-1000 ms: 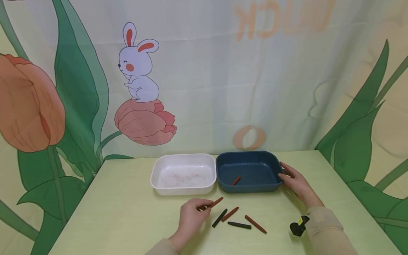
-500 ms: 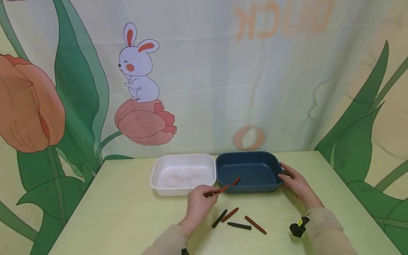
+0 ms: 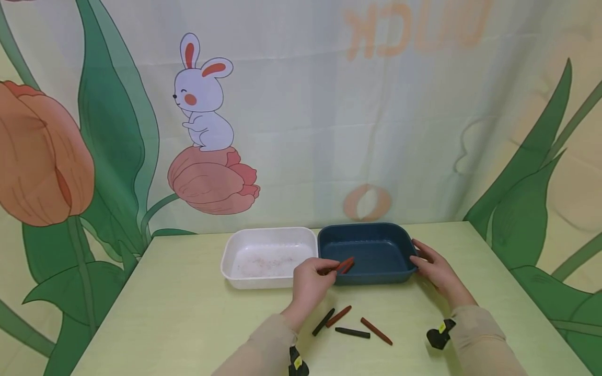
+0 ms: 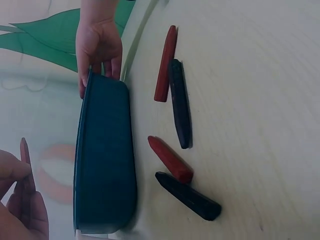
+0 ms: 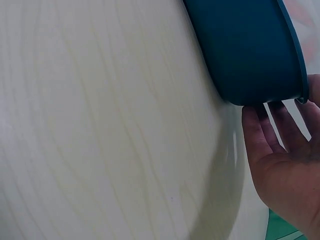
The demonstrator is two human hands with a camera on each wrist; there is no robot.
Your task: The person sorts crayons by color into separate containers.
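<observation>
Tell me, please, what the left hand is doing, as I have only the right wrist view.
Observer: The left hand is pinching a red crayon.
Operator: Thank you. My view shows only the outside of the blue bin; could you say whether anything lies in it?
Observer: Yes, a second red crayon lies inside, in the near part of the bin.
Operator: And does anything stand beside the bin, on the side away from the right hand?
Observer: Yes, a white bin stands there.
</observation>
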